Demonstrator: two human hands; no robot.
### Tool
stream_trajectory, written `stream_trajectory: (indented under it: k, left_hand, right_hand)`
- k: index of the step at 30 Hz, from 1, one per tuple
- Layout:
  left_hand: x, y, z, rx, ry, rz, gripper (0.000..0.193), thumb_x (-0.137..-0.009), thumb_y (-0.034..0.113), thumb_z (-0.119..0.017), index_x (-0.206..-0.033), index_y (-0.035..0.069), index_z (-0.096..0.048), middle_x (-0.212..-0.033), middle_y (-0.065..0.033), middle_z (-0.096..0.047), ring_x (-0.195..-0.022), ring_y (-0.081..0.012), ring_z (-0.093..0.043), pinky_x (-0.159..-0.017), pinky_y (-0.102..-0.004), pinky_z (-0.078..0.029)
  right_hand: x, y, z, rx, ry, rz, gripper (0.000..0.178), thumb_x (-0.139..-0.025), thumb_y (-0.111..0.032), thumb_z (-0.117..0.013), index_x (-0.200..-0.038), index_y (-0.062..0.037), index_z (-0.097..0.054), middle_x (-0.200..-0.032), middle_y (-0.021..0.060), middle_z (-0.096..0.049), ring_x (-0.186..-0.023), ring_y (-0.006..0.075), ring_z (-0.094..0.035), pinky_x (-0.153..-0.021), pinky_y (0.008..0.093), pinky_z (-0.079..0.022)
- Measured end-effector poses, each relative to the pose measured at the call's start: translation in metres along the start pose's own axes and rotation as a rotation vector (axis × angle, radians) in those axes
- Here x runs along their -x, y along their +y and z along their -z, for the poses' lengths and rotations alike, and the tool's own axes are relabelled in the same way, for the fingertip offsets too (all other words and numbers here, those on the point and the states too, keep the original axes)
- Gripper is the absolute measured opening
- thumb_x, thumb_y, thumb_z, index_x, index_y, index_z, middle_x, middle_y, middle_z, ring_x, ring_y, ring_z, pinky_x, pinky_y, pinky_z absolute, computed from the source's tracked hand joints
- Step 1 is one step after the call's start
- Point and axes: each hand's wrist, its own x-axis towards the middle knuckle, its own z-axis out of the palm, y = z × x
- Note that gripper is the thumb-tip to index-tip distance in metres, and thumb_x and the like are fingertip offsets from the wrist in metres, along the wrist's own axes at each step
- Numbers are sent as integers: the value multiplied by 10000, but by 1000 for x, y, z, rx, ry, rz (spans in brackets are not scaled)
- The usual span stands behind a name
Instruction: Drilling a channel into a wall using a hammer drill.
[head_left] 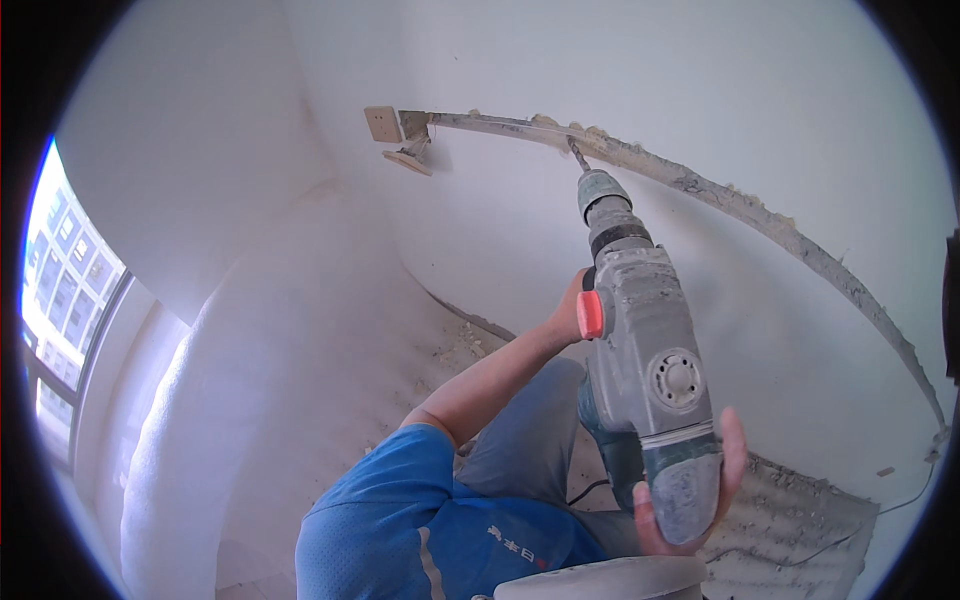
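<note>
Mostly I see the white wall (520, 80), which fills the picture from 9 o'clock round to 3 o'clock. Across it runs a long rough chase (720, 195), a grey groove with broken edges that bends from 12 o'clock down to 4 o'clock. At 6 o'clock I see my blue shirt (400, 520), and beside it grey trousers (525, 430). At 9 o'clock a window (60, 290) shows buildings outside.

Near the centre, going toward 5 o'clock, is the rotary hammer drill (645, 360), grey and dusty with a green rear grip. Its bit (577, 155) points to 12 o'clock and its tip touches the groove. My right hand (700, 500) is closed around the rear grip at 5 o'clock, with the fingers wrapped behind it. My left hand (570, 305) reaches up to the side of the drill body, next to an orange knob (590, 315); the tool hides its fingers, so I cannot tell how far it is closed.

At 11 o'clock a small beige socket plate (383, 124) sits on the wall, and a loose cover (408, 160) hangs just under it.
</note>
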Motion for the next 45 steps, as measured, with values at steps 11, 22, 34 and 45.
stream_trajectory:
  k: [11, 22, 34, 45]
  left_hand:
    - [-6, 2, 36, 337, -118, 114, 288, -940, 259, -598, -1125, 42, -556, -1034, -70, -604, -886, -144, -603, -781, -317, -535]
    - [3, 15, 27, -540, -53, -264, 456, -958, 153, -563, -1391, 79, -438, -1324, -101, -550, -1147, -217, -581, -996, -383, -479]
    - [-6, -45, 92, -282, 322, 7, 523, -654, 192, -813, -1109, 12, -631, -1108, -108, -676, -1023, -201, -640, -911, -347, -487]
    - [-7, -43, 95, -595, 206, -152, 827, -619, 266, -852, -1301, 11, -460, -1258, -147, -573, -1180, -232, -557, -995, -367, -436]
  right_hand:
    - [-17, 8, -39, -550, -262, 69, 843, -687, -66, -765, -1376, 96, -305, -1245, 192, -467, -947, 228, -609, -811, 298, -503]
    - [-36, 7, -10, -122, -193, 64, 829, -669, -96, -769, -1359, 62, -336, -1237, 175, -458, -1014, 239, -567, -851, 294, -468]
    - [-46, 38, -10, 22, -84, 225, 803, -643, -119, -711, -1350, 44, -366, -1275, 178, -452, -1121, 253, -514, -943, 338, -429]
    - [-57, 18, -15, -239, -144, 91, 830, -629, -62, -711, -1362, 57, -341, -1314, 181, -418, -1108, 230, -518, -918, 320, -439]
